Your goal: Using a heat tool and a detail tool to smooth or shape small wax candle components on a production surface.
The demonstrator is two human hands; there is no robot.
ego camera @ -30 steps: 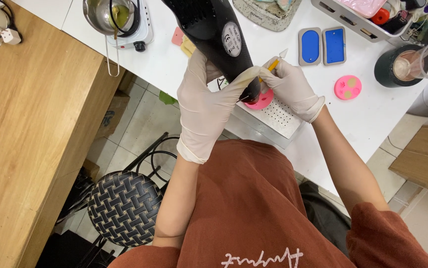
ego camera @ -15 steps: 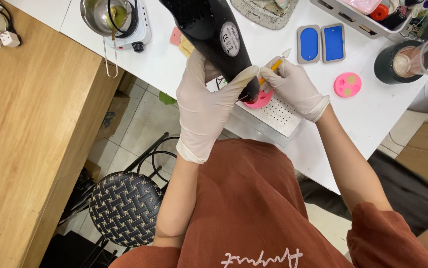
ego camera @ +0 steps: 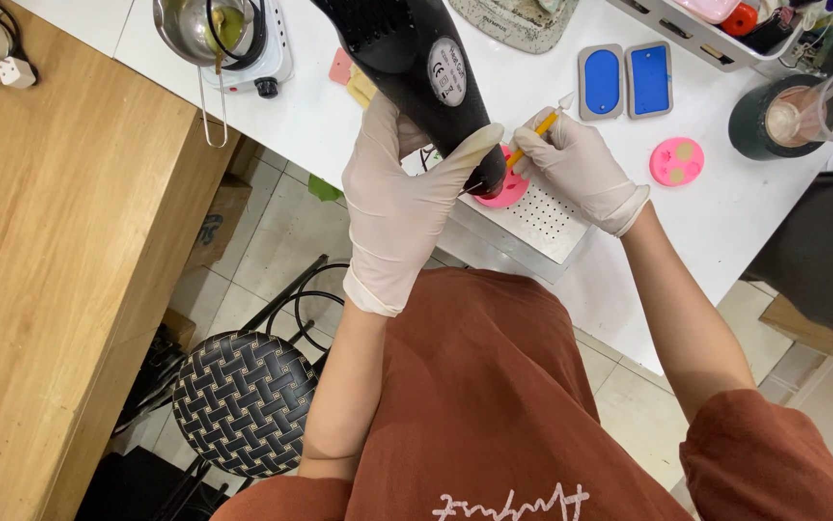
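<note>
Both hands wear pale gloves that end at the wrists, and both forearms are bare, reaching up and forward from rust-coloured sleeves. The left hand (ego camera: 399, 198) is raised with its back toward the camera, fingers (ego camera: 470, 154) curled tight in a full grip, the thumb side wrapped across in front; its forearm runs almost straight up from a bent elbow close to the body. The right hand (ego camera: 579, 164) sits just beside it, wrist cocked, fingertips pinched together in a pen-like grip, its forearm slanting in from the right shoulder.
</note>
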